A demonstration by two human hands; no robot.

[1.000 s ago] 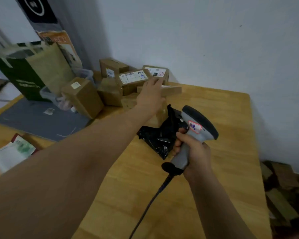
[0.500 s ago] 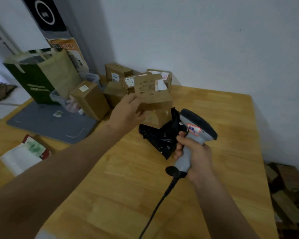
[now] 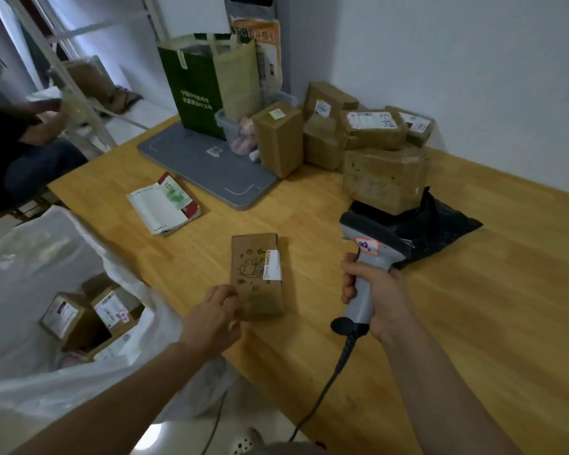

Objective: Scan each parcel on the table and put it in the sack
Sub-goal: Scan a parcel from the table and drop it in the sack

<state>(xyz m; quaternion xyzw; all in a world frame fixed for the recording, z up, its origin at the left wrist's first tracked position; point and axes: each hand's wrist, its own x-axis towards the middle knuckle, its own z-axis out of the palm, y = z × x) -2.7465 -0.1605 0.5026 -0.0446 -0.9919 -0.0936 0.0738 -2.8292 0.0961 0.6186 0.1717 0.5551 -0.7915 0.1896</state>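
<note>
Your left hand (image 3: 214, 315) is reaching forward from the lower left, forearm stretched low across the near edge of the table (image 3: 473, 323), and its fingers are curling onto the near-left corner of a flat brown parcel (image 3: 256, 274), gripping it there. That parcel is lying label-up close to the table's near edge, its white sticker facing you; whether it is resting fully on the wood or being held just off it, you cannot tell. Your right hand (image 3: 373, 297) is wrapping tightly around the grey handle of the scanner (image 3: 372, 244), wrist upright, the scanner's head tilting forward and sitting to the right of the parcel, apart from it. Its cable (image 3: 322, 392) is trailing down past the table edge toward you. The white sack (image 3: 46, 257) is standing open beside the table at your left, with labelled boxes (image 3: 69, 316) lying inside. Just beyond the scanner, a brown box (image 3: 383, 178) is sitting on a black poly bag (image 3: 447, 221), and more parcels (image 3: 372, 126) are crowding the far end by the wall.
</note>
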